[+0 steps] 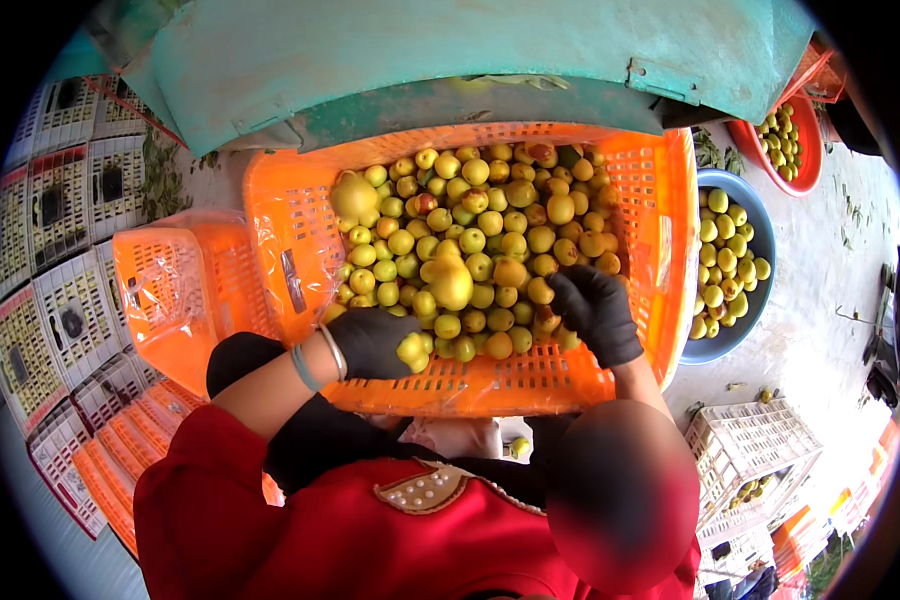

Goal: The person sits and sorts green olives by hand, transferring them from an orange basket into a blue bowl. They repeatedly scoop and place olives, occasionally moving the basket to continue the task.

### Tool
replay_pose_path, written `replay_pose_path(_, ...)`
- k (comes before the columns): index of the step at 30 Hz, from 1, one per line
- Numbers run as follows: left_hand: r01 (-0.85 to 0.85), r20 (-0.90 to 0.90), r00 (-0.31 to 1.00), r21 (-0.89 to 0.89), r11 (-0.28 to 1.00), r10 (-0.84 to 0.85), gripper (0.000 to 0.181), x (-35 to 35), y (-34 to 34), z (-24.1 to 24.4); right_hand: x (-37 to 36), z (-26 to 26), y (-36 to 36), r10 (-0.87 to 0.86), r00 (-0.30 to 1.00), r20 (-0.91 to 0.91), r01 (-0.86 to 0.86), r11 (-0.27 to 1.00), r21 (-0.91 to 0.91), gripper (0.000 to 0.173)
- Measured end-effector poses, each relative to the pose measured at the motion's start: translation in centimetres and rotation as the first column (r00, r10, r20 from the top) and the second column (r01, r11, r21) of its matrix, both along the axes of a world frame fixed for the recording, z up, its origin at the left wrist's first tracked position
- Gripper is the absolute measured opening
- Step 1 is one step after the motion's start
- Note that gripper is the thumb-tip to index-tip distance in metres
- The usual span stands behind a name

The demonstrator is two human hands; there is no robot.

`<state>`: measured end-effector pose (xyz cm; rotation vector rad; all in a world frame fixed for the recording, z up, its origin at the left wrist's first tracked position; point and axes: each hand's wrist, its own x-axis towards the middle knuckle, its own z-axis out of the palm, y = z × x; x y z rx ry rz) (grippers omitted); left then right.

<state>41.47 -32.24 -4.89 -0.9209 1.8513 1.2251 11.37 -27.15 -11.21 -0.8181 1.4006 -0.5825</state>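
My left hand [376, 343], in a black glove, is over the near left rim of an orange plastic crate [521, 384]. Yellow-green fruit [414, 352], which looks like jujubes, shows at its fingertips, in its grip. Also gloved in black, my right hand [594, 311] is over the crate's right side, fingers bent against the heap. What lies under those fingers is hidden. The crate has a clear plastic lining and holds many round jujubes [474, 240], some with brown-red patches. Two larger, rounded yellow-green shapes [450, 282] stand out among them.
A green metal chute-like panel [465, 45] overhangs the crate's far edge. On the right floor are a blue basin [766, 300] and a red basin [811, 161] of fruit, plus a white crate [757, 435]. Left are an orange crate [169, 281] and several stacked pale crates [75, 315].
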Motion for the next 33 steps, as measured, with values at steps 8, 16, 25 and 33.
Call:
replay_pose_path(8,-0.403,-0.761,0.493,0.231,0.886,0.423,0.069,-9.6,6.8,4.1,-4.2,6.6,3.0,0.352,0.878,0.323,-0.235,0.907,-0.351,0.025)
replay_pose_path(16,-0.147,-0.541,0.827,0.057,0.988,0.154,0.023,-7.9,6.1,0.1,-41.5,2.8,34.1,-0.755,-0.318,-0.573,0.440,0.418,-0.795,0.033)
replay_pose_path(25,0.054,-0.017,0.994,-0.795,0.605,-0.112,0.035,-16.1,3.0,-6.6,-39.0,-1.2,39.3,-0.323,-0.415,-0.851,0.747,0.412,-0.521,0.042)
replay_pose_path(33,0.036,-0.087,0.994,-0.366,0.930,-0.073,0.041,-14.1,2.8,-5.8,-19.4,4.9,3.3,-0.832,0.460,-0.309,0.184,0.430,-0.884,0.032)
